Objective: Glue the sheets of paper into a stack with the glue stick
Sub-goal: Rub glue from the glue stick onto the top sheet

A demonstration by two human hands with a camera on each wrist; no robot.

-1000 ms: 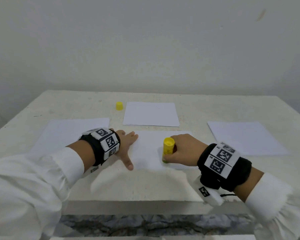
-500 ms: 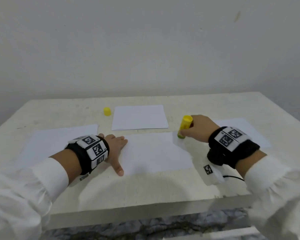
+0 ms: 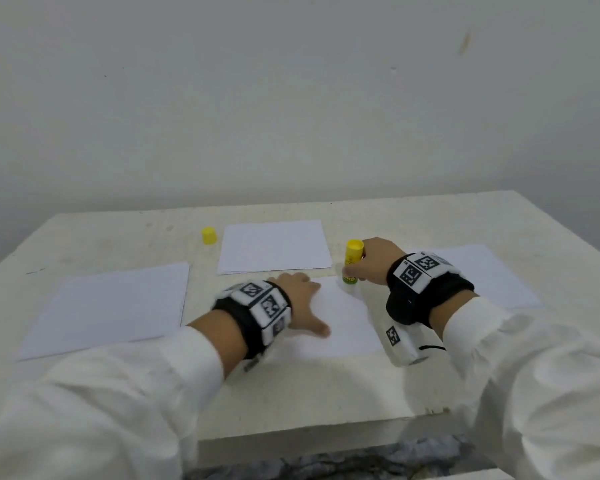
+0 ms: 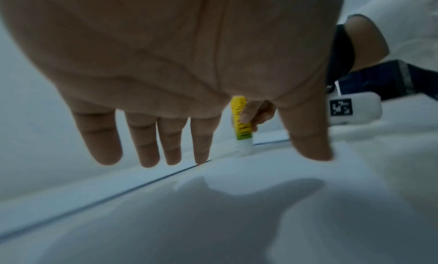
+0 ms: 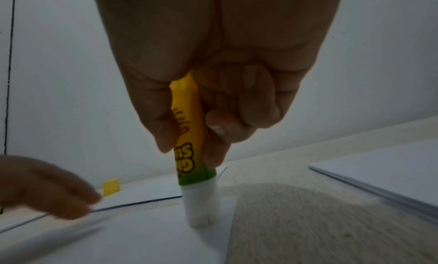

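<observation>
A bare, plain room arranged as a recording workspace rather than a furnished home: an off-white, rough-surfaced rectangular table [image 3: 326,393] stands against an unadorned, scuffed white wall [image 3: 291,98], and black wristbands carrying black-and-white square marker tags [image 3: 414,273] are worn on both wrists.

A plain off-white wall [image 3: 291,98] rose behind the worktop [image 3: 326,393], marked by a small brownish smudge [image 3: 466,43] toward its upper right. The worktop was pale and speckled, its near edge chipped. Below it showed dark mottled floor [image 3: 326,465]. Light was soft and even.
</observation>
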